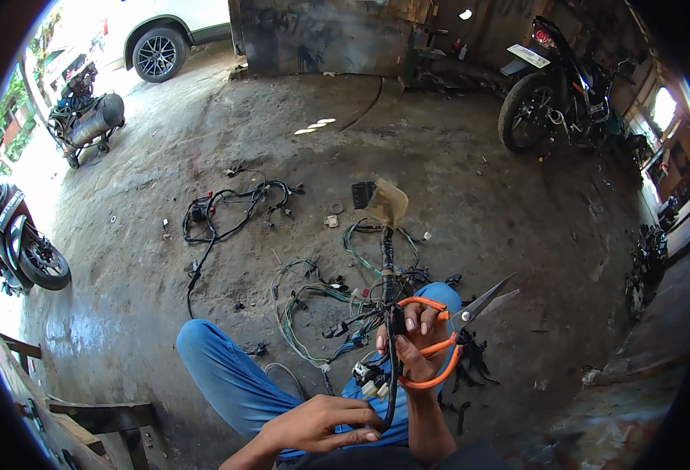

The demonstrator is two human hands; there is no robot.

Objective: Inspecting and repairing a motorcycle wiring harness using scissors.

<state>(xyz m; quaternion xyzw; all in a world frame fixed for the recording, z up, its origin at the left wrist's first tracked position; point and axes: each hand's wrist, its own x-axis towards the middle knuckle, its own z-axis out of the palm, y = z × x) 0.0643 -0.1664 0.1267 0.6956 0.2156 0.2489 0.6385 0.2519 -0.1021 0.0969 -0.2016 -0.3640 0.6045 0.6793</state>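
My left hand [329,423] is closed around the lower end of a black taped cable [390,384]. My right hand [419,348] grips orange-handled scissors [464,316], blades apart, together with the harness's upright section, against a black fitting on it. A black connector block [363,194] and a yellowish torn wrapping [388,202] top that section. White and black connectors [370,382] hang just left of my right hand. Loose green and white wires [306,305] spread beyond my blue-trousered knees [211,352]. Some of my right fingers are hidden behind the handles and cable.
Another black wire harness [211,235] lies on the concrete floor [125,258]. A scooter [23,235] and a wheeled compressor [98,121] stand left, a white car [196,19] at the back, a motorbike [564,102] at back right. A wooden bench [94,415] is at lower left.
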